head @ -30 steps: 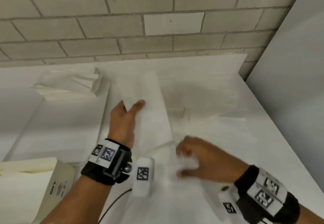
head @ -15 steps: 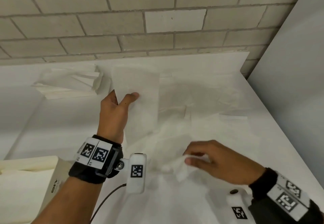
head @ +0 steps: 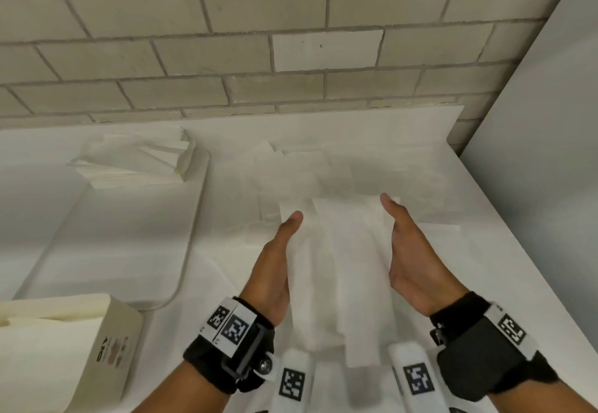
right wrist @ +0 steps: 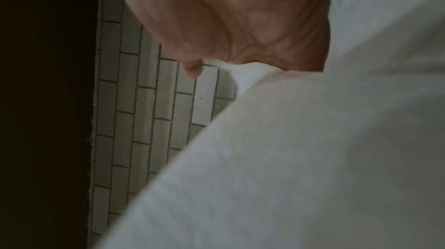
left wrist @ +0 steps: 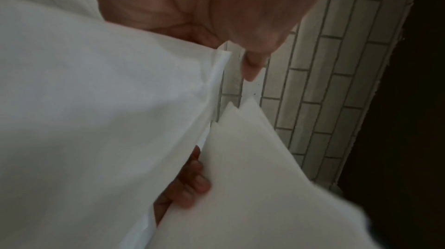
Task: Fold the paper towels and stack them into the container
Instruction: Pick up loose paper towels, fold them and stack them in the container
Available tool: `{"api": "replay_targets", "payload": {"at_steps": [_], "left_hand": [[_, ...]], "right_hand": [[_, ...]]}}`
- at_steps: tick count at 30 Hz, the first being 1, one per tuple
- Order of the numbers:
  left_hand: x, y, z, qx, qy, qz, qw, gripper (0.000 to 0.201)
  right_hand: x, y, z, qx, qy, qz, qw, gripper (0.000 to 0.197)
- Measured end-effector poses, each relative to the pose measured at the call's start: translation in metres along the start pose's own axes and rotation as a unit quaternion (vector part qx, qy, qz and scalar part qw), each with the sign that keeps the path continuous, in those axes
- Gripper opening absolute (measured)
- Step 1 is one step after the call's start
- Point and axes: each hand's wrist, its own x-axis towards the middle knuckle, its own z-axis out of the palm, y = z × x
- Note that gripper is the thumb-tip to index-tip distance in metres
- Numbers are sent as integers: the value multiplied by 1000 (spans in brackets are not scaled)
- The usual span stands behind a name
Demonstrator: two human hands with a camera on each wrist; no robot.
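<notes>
Paper towels held: a long white stack [head: 336, 270] is carried between both hands above the table [head: 485, 250], its long axis running away from the person.
Left hand: the left hand [head: 275, 270] grasps the stack's left long edge, thumb on top; in the left wrist view the fingers [left wrist: 192, 186] curl under the sheets.
Right hand: the right hand [head: 411, 257] grasps the opposite long edge, thumb on top; its fingers are hidden beneath the paper, so their curl cannot be told.
Reason for hold: judged, gripping both long edges keeps the limp sheets aligned and stops the layers from fanning apart during transfer or squaring.
Layer alignment: in the left wrist view, stepped corners [left wrist: 240, 112] show that the sheets are not yet flush at the far end.
Loose towels: unfolded sheets [head: 323, 170] lie spread on the table beyond the grip.
Second pile: a folded pile [head: 139, 163] sits well to the left of the grip, at the far end of a flat white tray [head: 181, 250].
Container: a cream box [head: 81, 348] stands near the left wrist, left of and closer to the person than the stack; judged the likely destination.
Writing: print on the box side is too blurred to read.
Markers: square black-and-white coded tags [head: 233, 328] are fixed to both wristbands; no legible text.
Task stage: judged, stack gathered, not yet placed in the container.
</notes>
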Motion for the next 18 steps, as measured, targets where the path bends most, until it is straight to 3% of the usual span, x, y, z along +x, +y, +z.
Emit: {"api": "replay_targets", "payload": {"at_steps": [2, 3, 7, 11, 14, 18], "left_hand": [[-5, -4, 3, 42, -27, 22, 999, 67], [-8, -5, 5, 67, -32, 32, 997, 59], [-9, -6, 7, 120, 5, 68, 990, 30], [-5, -1, 2, 102, -5, 85, 991, 25], [-1, 3, -4, 77, 2, 88, 993, 27], [8, 10, -20, 106, 106, 134, 980, 14]], "right_hand": [[-3, 3, 0, -3, 16, -9, 1000, 30], [-5, 5, 0, -24, 33, -22, 999, 23], [-13, 8, -4, -68, 53, -85, 993, 28], [-19, 1, -13, -41, 81, -146, 985, 38], [-19, -5, -20, -41, 117, -190, 974, 30], [-27, -28, -26, -66, 139, -247, 957, 26]]}}
